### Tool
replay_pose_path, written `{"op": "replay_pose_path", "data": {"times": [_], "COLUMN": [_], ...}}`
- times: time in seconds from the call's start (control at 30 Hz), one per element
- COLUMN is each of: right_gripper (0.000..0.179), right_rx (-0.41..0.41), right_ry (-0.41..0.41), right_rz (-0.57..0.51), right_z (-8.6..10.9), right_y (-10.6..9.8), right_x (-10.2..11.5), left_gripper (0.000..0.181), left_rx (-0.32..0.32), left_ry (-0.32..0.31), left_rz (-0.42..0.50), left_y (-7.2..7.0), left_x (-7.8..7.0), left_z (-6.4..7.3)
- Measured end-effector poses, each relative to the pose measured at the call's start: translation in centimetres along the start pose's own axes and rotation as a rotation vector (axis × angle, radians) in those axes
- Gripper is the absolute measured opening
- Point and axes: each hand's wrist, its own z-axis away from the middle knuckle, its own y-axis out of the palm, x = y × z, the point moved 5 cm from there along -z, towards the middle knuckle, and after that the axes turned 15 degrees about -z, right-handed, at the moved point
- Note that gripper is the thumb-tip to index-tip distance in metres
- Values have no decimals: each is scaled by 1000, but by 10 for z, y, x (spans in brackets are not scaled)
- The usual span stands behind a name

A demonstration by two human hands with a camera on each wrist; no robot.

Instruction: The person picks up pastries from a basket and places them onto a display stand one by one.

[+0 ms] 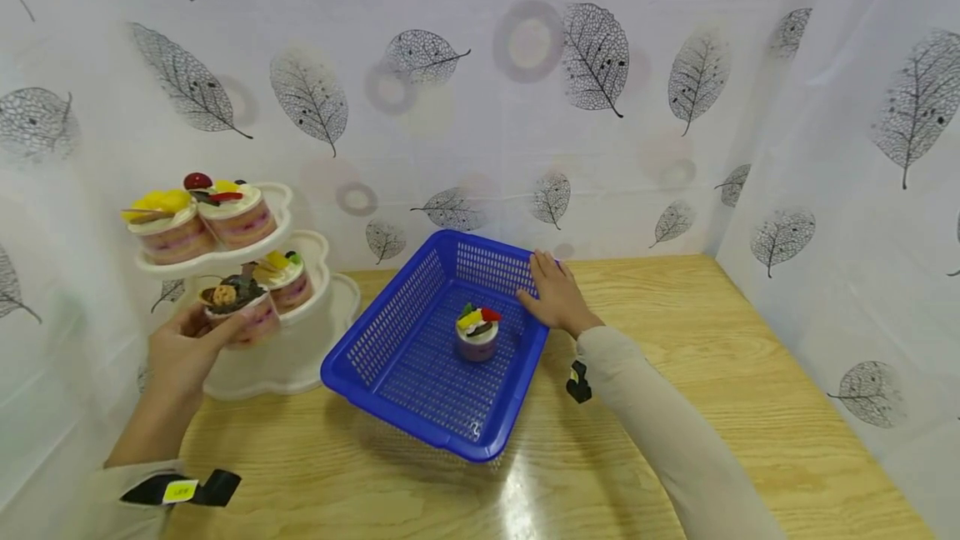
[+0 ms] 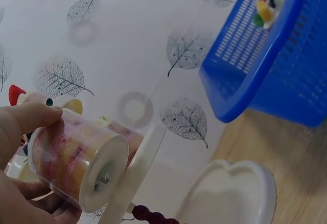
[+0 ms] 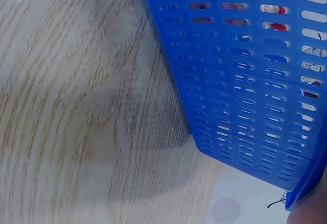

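In the head view my left hand (image 1: 191,348) grips a clear cup of layered dessert cake (image 1: 258,321) topped with dark cream and a round cookie. The left wrist view shows this cake cup (image 2: 76,157) tilted, its base close beside the edge of a white tier (image 2: 135,175). Fingers and thumb curl round its side. My right hand (image 1: 558,294) rests on the right rim of a blue plastic basket (image 1: 397,319), fingers straight and thumb spread. Inside the basket stands one fruit-topped cake cup (image 1: 477,336).
A white tiered stand (image 1: 315,369) with scalloped plates is at the left. Two cake cups (image 1: 238,219) sit on its top tier, and another cake cup (image 1: 288,286) stands on the middle tier. Behind the wooden table (image 1: 675,357) hangs a leaf-patterned curtain (image 1: 465,140).
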Motion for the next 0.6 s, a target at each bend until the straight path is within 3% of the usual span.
{"op": "replay_pose_path", "data": {"times": [0.23,0.37,0.53,0.6], "right_gripper": [76,76,76,76], "right_rx": [1,-6,-11,-14], "right_ry": [-10,-18,-20,-21], "right_rz": [4,5,-3,-9], "right_z": [1,1,1,1], "right_y": [-1,-1,-1,-1], "right_x": [1,0,0,1], "left_gripper": [35,32,73,82], "left_rx": [29,33,64,72], "left_ry": [-23,-25,-49,-67], "left_rz": [-73,-56,-26,-7], "left_y": [-5,-7,-10,-12], "left_x": [5,6,7,8], "left_z": [-3,-4,-9,-11]}}
